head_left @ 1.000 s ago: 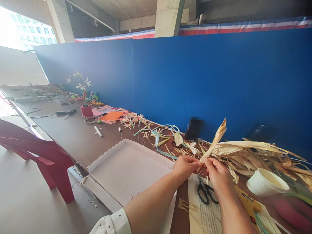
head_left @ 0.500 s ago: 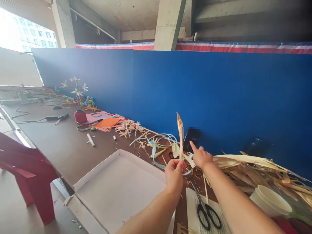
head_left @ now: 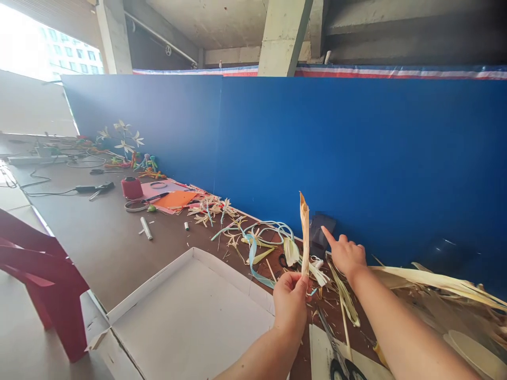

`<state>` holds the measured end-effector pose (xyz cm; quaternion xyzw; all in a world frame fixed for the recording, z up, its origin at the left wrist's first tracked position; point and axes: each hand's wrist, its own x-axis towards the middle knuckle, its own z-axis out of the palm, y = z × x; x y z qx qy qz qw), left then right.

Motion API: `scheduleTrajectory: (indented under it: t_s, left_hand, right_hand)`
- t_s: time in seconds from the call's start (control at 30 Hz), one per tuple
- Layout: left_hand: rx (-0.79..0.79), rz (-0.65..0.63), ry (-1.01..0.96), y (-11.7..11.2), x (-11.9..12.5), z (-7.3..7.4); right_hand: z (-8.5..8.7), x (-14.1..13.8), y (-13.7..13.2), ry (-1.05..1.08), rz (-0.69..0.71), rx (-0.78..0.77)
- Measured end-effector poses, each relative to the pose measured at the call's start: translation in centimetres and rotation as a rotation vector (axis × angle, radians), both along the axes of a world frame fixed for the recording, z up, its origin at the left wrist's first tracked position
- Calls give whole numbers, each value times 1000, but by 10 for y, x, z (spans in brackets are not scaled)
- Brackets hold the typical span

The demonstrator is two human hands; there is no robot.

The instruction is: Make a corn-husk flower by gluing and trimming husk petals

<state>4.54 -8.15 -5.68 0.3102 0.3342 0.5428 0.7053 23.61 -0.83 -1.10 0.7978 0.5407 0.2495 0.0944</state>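
My left hand (head_left: pixel 290 301) pinches the lower end of a dried corn husk (head_left: pixel 304 240), which stands upright with a browned, pointed tip. My right hand (head_left: pixel 347 256) holds nothing; its index finger stretches towards a dark, phone-like rectangle (head_left: pixel 322 235) leaning on the blue panel. Whether the fingertip touches it I cannot tell. Below and between my forearms lie black-handled scissors (head_left: pixel 335 351), partly on a printed sheet (head_left: pixel 320 351). Pale husk pieces (head_left: pixel 291 252) and a light blue ribbon (head_left: pixel 255 264) lie behind my left hand.
A shallow white box lid (head_left: pixel 186 311) lies left of my left arm. Loose dried husks (head_left: pixel 439 279) and a pale bowl (head_left: pixel 471 351) are at the right. A blue panel (head_left: pixel 356 137) bounds the table's back. Husk flowers (head_left: pixel 209 207), orange paper (head_left: pixel 176 199) and a red chair (head_left: pixel 51 285) are leftward.
The view has shifted, and both hands appear farther right and slightly lower. My left hand keeps hold of the corn husk; my right index finger still points at the dark rectangle.
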Motion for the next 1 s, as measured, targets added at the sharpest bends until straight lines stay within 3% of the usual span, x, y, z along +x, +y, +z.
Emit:
scheduleTrajectory:
  t_s: [0.07,0.13,0.27,0.37,0.47,0.53,0.63,0.8,1.0]
  left_hand:
    - [1,-7,-3,1,1,-1]
    - [10,-11,-10,1,2,-3]
    - [24,-17,-11,2,1,-2]
    - [35,-11,-8,1,-1,1]
    - [48,3,-2,1,-3,3]
    - [62,11,7,1,-4,3]
    - [71,11,7,0,-5,2]
    - [94,-41,6,-3,-5,1]
    - [78,-120,-10,-4,-7,3]
  right_hand:
    - [6,1,-1,56,4,17]
    - [13,-1,-1,267,24,118]
    - [28,-9,-7,910,30,625]
    - [35,-24,-22,1104,26,820]
    - [31,-47,-51,1318,24,1001]
    - [22,-64,-75,1710,45,1216]
    - [1,-86,-103,1922,16,1213]
    - [-36,-100,-120,1950,-24,1052]
    - [-49,-104,-126,1846,64,897]
